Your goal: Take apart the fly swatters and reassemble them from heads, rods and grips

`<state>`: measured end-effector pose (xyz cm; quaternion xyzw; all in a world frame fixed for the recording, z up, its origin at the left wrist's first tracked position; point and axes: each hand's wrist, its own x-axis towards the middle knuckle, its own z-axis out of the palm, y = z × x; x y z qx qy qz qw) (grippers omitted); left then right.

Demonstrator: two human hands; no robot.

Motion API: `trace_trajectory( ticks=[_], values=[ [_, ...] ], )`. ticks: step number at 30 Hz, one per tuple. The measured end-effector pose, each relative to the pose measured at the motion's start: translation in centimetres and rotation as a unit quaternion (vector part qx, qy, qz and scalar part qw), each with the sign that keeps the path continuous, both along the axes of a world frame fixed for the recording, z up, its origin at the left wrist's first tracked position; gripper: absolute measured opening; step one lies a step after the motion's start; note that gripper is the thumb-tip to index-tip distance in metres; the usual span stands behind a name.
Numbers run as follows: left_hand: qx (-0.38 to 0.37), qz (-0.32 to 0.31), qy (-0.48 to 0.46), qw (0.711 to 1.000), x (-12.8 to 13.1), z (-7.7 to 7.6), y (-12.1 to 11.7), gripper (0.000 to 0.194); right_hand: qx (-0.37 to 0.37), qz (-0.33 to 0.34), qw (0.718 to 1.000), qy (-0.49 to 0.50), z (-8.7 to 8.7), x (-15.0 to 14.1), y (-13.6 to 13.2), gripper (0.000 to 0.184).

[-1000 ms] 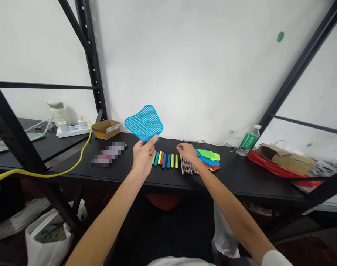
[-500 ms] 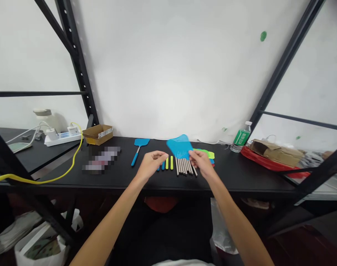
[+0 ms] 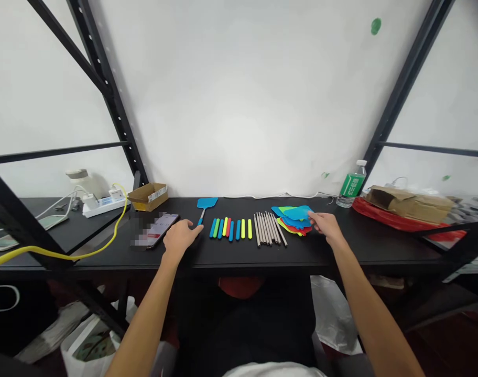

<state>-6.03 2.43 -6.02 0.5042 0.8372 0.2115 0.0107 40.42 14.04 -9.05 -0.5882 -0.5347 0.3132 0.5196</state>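
An assembled blue fly swatter (image 3: 207,203) lies at the left, its head toward the wall and its grey rod toward me. My left hand (image 3: 180,238) is at its handle, with thumb and forefinger apart. I cannot tell whether the fingertips touch it. My right hand (image 3: 325,225) pinches the edge of a blue swatter head (image 3: 299,212) on top of a pile of blue, green, yellow and red swatter heads (image 3: 294,226). Between the hands lie a row of coloured handle grips (image 3: 231,230) and a group of metal rods (image 3: 268,229).
A phone (image 3: 158,230) and an open cardboard box (image 3: 148,197) are on the left of the black table (image 3: 239,256). A yellow cable (image 3: 117,230) hangs past a power strip (image 3: 105,206). At the right stand a water bottle (image 3: 351,184) and a red bag with cardboard (image 3: 404,207).
My right hand has carried the blue swatter head rightward onto the pile of heads. My left hand has moved left, from above the grips to the assembled swatter. The view has shifted slightly.
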Motion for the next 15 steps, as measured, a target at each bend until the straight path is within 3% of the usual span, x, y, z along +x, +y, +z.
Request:
trace_trajectory(
  ticks=[8,15],
  values=[
    [-0.018,-0.001,0.016,1.0,1.1,-0.5,0.4,0.038,-0.031,-0.023,0.975,-0.22,-0.2,0.6,0.4,0.042],
    [-0.022,0.005,0.025,0.999,1.2,0.0,0.2,0.037,-0.034,-0.042,0.964,-0.26,0.8,-0.1,-0.3,0.043]
  ],
)
